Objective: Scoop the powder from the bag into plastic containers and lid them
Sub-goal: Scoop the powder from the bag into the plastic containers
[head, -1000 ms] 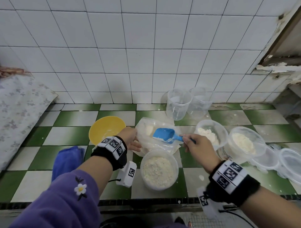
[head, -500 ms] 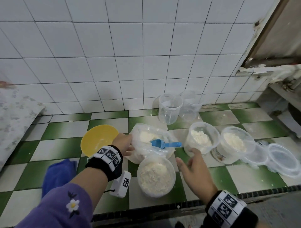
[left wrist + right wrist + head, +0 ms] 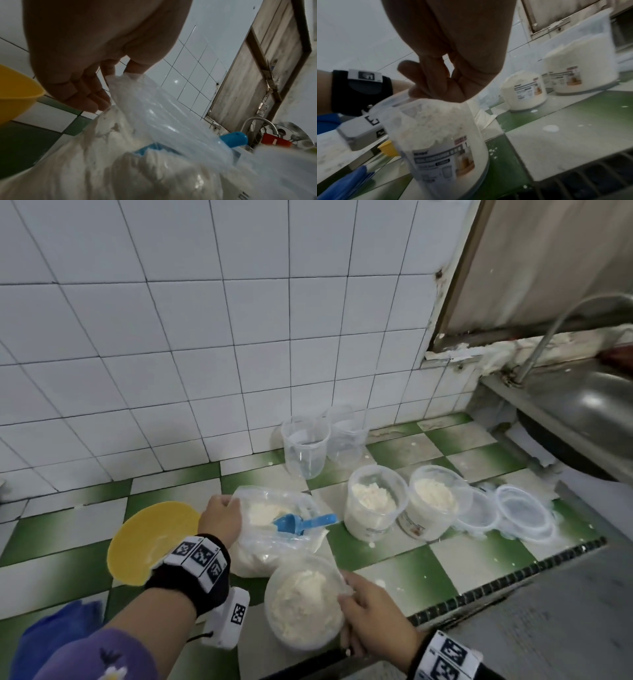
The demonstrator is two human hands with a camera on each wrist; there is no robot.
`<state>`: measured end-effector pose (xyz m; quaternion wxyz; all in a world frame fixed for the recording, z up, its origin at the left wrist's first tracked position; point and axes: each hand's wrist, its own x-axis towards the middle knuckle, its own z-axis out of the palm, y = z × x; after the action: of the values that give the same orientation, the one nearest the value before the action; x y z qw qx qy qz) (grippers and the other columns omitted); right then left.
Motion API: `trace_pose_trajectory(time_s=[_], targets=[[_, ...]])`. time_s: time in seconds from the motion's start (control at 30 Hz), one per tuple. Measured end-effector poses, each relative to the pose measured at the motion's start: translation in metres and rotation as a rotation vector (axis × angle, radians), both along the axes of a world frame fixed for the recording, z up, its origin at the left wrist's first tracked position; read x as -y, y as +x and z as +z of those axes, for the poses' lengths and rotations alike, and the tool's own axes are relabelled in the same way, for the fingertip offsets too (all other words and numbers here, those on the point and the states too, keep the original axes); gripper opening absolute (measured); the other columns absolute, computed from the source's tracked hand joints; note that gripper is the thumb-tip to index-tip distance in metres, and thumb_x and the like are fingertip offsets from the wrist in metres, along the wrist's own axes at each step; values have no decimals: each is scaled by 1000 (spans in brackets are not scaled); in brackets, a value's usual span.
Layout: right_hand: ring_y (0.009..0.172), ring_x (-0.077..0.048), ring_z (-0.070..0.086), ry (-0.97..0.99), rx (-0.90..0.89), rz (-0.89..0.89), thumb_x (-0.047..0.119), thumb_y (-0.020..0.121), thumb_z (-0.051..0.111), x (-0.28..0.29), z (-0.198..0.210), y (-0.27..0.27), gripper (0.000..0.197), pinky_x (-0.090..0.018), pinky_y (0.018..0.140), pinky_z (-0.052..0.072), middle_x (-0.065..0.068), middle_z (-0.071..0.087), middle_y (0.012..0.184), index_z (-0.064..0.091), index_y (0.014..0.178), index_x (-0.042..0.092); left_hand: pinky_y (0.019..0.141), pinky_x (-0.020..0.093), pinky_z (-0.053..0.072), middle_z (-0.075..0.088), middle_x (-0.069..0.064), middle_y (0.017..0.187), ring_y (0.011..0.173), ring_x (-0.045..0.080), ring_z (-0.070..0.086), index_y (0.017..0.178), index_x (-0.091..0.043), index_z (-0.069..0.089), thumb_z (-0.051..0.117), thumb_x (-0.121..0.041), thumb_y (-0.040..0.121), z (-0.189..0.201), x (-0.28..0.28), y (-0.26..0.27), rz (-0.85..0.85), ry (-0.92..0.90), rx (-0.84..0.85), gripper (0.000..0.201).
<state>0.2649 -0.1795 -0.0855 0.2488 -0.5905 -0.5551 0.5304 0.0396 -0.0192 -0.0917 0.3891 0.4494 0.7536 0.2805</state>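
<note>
A clear plastic bag of white powder (image 3: 274, 529) lies on the green-and-white tiled counter, and my left hand (image 3: 219, 518) pinches its open edge (image 3: 126, 77). A blue scoop (image 3: 301, 523) rests in the bag's mouth with nobody holding it, its handle (image 3: 235, 139) sticking out to the right. Nearest me stands a powder-filled container (image 3: 303, 607), and my right hand (image 3: 366, 611) grips its rim (image 3: 399, 102) from the right. Two more filled containers (image 3: 375, 501) (image 3: 433, 501) stand unlidded further right.
Clear lids (image 3: 524, 517) lie at the far right beside the filled containers. Two empty clear containers (image 3: 305, 445) stand against the tiled wall. A yellow bowl (image 3: 150, 539) and a blue cloth (image 3: 51, 642) sit at the left, a metal sink (image 3: 582, 412) at the right.
My right hand let go of the blue scoop, leaving it in the bag, then came down and took hold of the near container's rim. My left hand kept hold of the bag.
</note>
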Motion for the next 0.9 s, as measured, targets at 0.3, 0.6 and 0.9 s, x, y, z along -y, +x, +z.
trace_pose_trajectory(time_s=[0.3, 0.6, 0.9], targets=[[32, -18, 39, -51, -119, -437, 4, 98, 38, 26, -1, 111, 22, -17, 35, 27, -23, 58, 54, 57, 108, 8, 98, 40, 41, 54, 6, 109, 110, 31, 53, 115, -12, 55, 45, -25, 98, -1, -7, 4, 22, 33, -37, 23], [40, -21, 45, 11, -188, -656, 7, 100, 34, 3, -12, 141, 22, -24, 39, 33, -22, 59, 60, 53, 110, 12, 90, 41, 44, 60, 12, 95, 96, 33, 57, 96, -8, 61, 44, -24, 98, -12, -7, 7, 56, 32, -26, 23], [39, -22, 47, -3, -200, -685, 7, 101, 35, -30, -10, 149, 20, -27, 39, 35, -23, 56, 62, 48, 116, 4, 99, 46, 45, 61, 9, 110, 103, 31, 56, 113, -13, 60, 45, -29, 96, -7, -4, 6, 84, -1, 21, 27]])
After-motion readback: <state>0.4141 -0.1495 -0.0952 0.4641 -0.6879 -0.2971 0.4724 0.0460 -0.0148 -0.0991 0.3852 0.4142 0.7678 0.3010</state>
